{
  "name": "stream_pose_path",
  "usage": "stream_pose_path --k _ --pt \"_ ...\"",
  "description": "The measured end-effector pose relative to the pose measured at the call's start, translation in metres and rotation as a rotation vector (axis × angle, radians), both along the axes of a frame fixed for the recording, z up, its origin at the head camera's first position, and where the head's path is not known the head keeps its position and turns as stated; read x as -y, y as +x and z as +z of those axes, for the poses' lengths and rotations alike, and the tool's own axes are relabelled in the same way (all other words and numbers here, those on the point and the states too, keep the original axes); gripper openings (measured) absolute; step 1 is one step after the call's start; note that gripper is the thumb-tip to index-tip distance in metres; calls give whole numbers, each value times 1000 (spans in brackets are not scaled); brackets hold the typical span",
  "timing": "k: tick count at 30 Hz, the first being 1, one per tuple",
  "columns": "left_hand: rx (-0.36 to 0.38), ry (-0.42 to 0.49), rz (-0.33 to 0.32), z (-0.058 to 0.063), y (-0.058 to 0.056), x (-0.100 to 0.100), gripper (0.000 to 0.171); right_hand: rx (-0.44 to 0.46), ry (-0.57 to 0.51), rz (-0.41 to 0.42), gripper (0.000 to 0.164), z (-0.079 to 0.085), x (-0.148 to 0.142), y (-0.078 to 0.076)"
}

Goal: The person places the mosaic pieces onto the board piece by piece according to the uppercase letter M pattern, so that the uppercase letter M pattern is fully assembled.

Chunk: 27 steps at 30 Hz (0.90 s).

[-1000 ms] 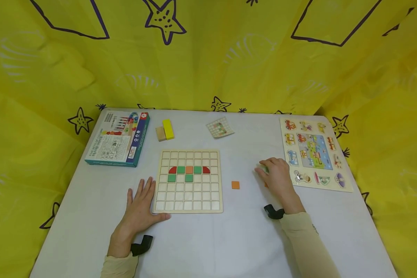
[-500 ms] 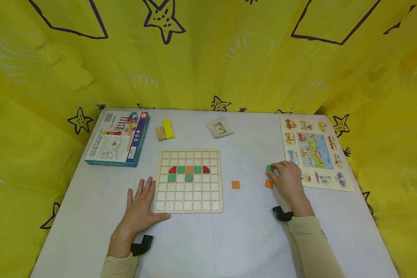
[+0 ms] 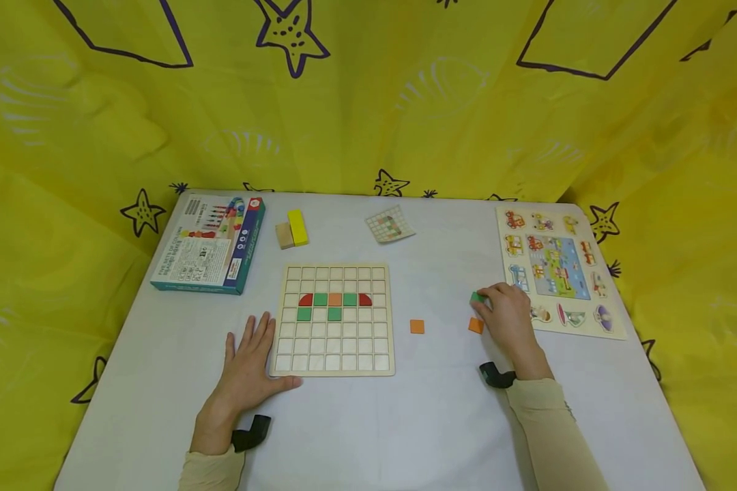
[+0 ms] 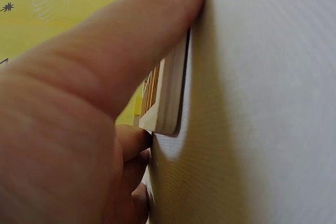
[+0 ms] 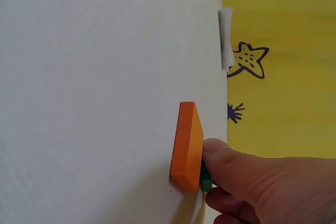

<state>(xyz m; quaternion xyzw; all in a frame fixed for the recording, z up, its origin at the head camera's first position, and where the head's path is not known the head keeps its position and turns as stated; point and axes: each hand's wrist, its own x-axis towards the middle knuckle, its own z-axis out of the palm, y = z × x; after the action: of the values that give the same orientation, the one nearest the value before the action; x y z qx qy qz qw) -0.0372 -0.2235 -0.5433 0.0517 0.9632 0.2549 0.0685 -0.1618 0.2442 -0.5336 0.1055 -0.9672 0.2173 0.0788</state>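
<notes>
A wooden grid board (image 3: 332,348) lies flat on the table, with red, green and orange tiles in two of its rows. My left hand (image 3: 246,372) is spread at its lower left corner, fingers along the left edge and thumb at the front edge. Close up in the left wrist view, the thumb (image 4: 105,51) crosses the board's corner (image 4: 168,103). At the right, my right hand (image 3: 511,326) pinches a green square tile (image 3: 476,298) between thumb and fingers. Just in front of it lies an orange square tile (image 3: 475,325); another orange tile (image 3: 417,326) is nearer the board.
A printed pattern card (image 3: 390,225) lies behind the board. Yellow and plain wooden blocks (image 3: 297,228) stand at the back left, beside a boxed toy (image 3: 209,245). A vehicle picture puzzle (image 3: 608,324) lies just beyond my right hand. Yellow curtain (image 3: 368,102) encloses the table.
My right hand has moved slightly right with the green tile, uncovering more of it and the orange tile in front. In the last half second it barely shifts. The left hand stays put.
</notes>
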Motion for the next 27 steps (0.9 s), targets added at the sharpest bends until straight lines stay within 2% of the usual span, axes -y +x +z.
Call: stream_pose_path --k 8,15,23,27 --pt "2 -1 -1 0 0 0 127 -1 -38 24 25 2 10 -3" --pt "-23 4 2 0 -1 -1 127 2 -30 65 27 7 33 -8" --pt "-17 3 3 1 0 -1 126 -76 -15 206 28 13 76 -11" --pt "-32 10 4 0 1 -1 126 -78 9 287 26 15 99 -9"
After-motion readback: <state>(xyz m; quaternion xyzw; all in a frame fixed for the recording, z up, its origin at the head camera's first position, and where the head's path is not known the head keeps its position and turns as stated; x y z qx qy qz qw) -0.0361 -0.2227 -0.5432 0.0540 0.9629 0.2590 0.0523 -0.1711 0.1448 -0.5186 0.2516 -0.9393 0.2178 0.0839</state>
